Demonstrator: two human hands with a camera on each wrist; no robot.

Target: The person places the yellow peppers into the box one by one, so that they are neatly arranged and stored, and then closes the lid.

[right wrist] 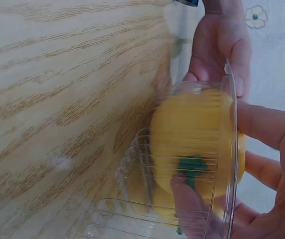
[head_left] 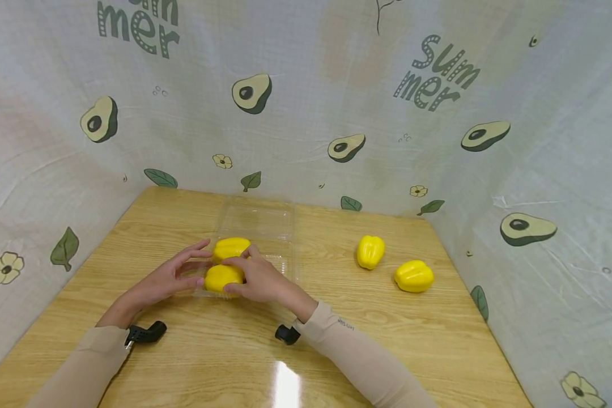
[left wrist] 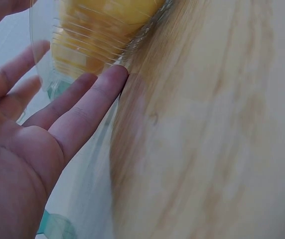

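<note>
A clear plastic clamshell box (head_left: 284, 262) lies on the table with its lid (head_left: 257, 222) folded back. Two yellow bell peppers sit in its left half: a far pepper (head_left: 231, 247) and a near pepper (head_left: 218, 277). My right hand (head_left: 264, 280) grips the near pepper from the right, thumb at the front and fingers behind. In the right wrist view, a green stem end (right wrist: 193, 167) shows through the ribbed wall. My left hand (head_left: 164, 280) is at the box's left edge, fingers extended, fingertips (left wrist: 113, 74) beside the wall.
Two more yellow bell peppers, one upright (head_left: 370, 252) and one lying (head_left: 414, 276), rest on the right part of the wooden table (head_left: 331, 340). A patterned cloth (head_left: 306, 113) hangs behind the table and along both sides.
</note>
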